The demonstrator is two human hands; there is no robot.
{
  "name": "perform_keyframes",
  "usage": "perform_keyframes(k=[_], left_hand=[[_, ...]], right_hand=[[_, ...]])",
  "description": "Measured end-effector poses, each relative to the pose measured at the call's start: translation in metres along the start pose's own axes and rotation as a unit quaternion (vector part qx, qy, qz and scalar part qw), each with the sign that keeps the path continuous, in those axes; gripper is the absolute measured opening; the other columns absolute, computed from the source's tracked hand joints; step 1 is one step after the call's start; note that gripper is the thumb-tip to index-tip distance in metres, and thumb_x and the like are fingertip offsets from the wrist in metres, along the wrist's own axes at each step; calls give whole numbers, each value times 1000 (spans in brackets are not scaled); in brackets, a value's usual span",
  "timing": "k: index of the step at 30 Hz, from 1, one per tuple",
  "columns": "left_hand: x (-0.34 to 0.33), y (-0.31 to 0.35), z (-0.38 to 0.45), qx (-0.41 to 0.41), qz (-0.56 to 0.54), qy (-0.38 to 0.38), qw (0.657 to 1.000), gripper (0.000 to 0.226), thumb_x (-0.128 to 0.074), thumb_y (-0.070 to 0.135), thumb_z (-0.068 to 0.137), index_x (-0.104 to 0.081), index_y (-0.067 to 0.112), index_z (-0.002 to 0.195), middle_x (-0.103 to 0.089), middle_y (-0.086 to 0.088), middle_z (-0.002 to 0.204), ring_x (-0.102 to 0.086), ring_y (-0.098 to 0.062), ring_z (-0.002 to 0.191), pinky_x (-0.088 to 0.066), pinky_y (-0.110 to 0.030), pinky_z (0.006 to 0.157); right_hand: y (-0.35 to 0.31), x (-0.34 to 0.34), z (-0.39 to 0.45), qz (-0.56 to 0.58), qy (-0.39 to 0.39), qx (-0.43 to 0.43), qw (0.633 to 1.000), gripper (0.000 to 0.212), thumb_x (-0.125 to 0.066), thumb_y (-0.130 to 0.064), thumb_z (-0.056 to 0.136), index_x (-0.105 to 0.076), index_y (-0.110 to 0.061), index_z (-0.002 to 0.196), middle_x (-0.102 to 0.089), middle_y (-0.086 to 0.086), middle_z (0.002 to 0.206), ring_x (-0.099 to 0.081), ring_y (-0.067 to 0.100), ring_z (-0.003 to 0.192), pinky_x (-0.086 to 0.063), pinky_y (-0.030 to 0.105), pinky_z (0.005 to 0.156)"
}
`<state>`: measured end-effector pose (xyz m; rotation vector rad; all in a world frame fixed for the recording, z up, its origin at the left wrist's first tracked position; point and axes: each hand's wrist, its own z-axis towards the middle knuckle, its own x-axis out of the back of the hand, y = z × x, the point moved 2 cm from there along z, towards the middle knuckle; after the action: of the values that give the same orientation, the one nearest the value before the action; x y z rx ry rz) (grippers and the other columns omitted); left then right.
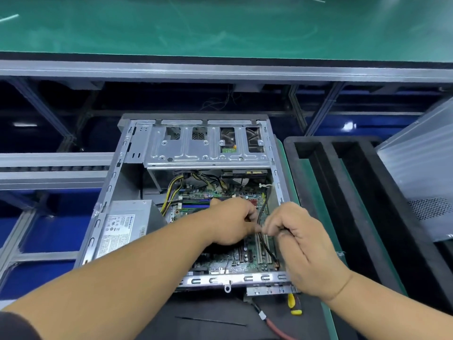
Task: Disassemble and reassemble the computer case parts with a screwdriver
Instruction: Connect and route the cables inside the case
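- The computer case [127,153] lies open on the worktop; both hands are inside, over the circuit board [245,256].
- The left hand [230,223] and right hand [294,231] each pinch the thin black cable [261,214] — probably limp and light.
- Best held near its plug — the board looks fragile.

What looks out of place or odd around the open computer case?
A yellow-handled screwdriver lies half tucked under the near edge of the open grey metal computer case, beside a loose red cable. Crumpled tape hangs on the case's left rim. Nothing looks spilled or broken.
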<state>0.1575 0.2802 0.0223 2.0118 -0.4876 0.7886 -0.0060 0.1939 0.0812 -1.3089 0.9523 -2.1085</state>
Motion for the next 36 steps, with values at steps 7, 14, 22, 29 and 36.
perform_keyframes(k=[7, 14, 22, 29, 36], left_hand=[[7, 13, 1, -6, 90, 67, 994, 19, -68, 51, 92, -66, 32, 91, -61, 15, 83, -52, -16, 93, -28, -50, 110], [51, -28, -37, 92, -42, 192, 976, 22, -69, 45, 92, -67, 30, 75, -70, 12, 72, -62, -2, 60, -48, -24, 57], [47, -46, -19, 256, -214, 165, 928, 50, -62, 59, 93, -57, 13, 73, -63, -10, 74, -51, -22, 67, -39, -34, 67], [48, -48, 3, 297, -148, 159, 930, 16, -66, 14, 86, -53, 13, 76, -53, -6, 77, -49, -26, 70, -48, -35, 64], [50, -52, 4, 301, -146, 181, 925, 15, -58, 20, 78, -53, 12, 67, -51, -4, 65, -43, -23, 57, -33, -26, 51]], right_hand=[[-4, -3, 6, -87, -36, 14, 995, 24, -45, 8, 67, -51, -16, 69, -50, -8, 71, -52, 18, 77, -44, 41, 80], [-4, -5, 6, -124, -61, 13, 990, 21, -38, -10, 73, -49, -26, 74, -46, -19, 75, -48, 7, 81, -38, 28, 86], [-6, -5, 6, -137, -61, 2, 989, 29, -44, 0, 71, -49, -28, 73, -47, -19, 74, -46, 3, 83, -34, 21, 86], [-7, -5, 6, -145, -62, -4, 987, 27, -46, 0, 73, -53, -26, 73, -49, -18, 75, -46, 2, 87, -35, 21, 84], [-5, -5, 6, -149, -67, -5, 987, 26, -47, 0, 73, -55, -25, 74, -51, -17, 75, -47, 4, 86, -35, 21, 85]])
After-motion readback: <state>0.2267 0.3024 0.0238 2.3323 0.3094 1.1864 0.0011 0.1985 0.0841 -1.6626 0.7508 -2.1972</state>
